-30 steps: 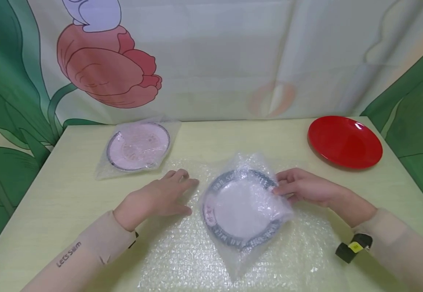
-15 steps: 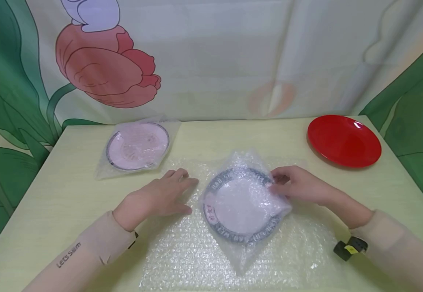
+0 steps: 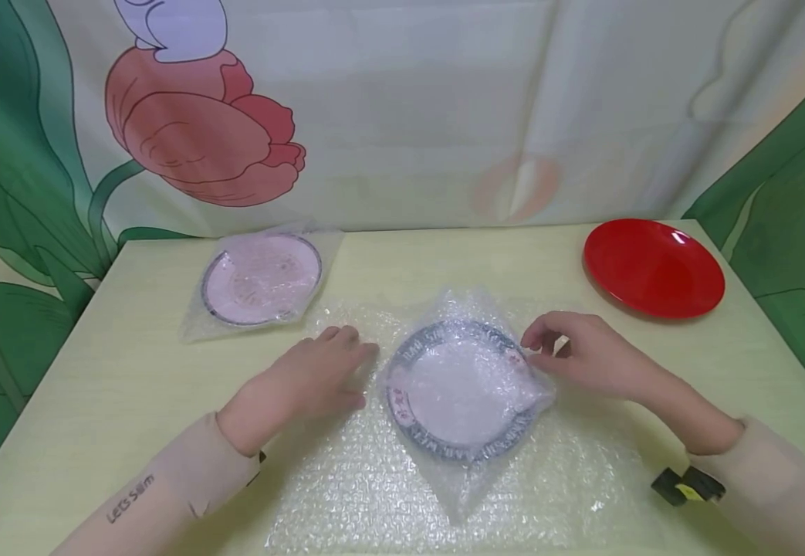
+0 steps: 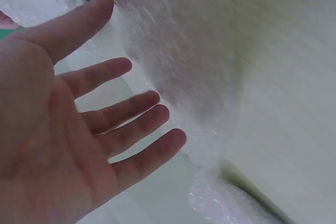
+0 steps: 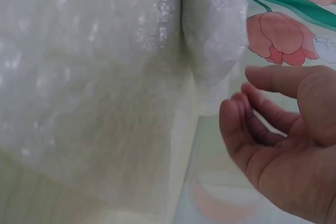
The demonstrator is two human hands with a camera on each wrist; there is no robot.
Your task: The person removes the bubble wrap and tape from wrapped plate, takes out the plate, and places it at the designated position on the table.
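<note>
One wrapped plate point(image 3: 468, 395) is laid on bubble wrap point(image 3: 346, 494) between the left hand point(image 3: 319, 374), fingers parted, and right hand point(image 3: 595, 361), loosely curled; nothing is held by either. Probably stiff, fragile and slippery, it is best gripped at opposite sides.

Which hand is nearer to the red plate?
The right hand: it is in front of the red plate, slightly to its left, and not touching it. The left hand is much farther left, on the other side of the bubble-wrapped plate.

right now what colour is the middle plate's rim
The rim is grey-blue with pale lettering and pinkish patches, best in the head view.
</note>
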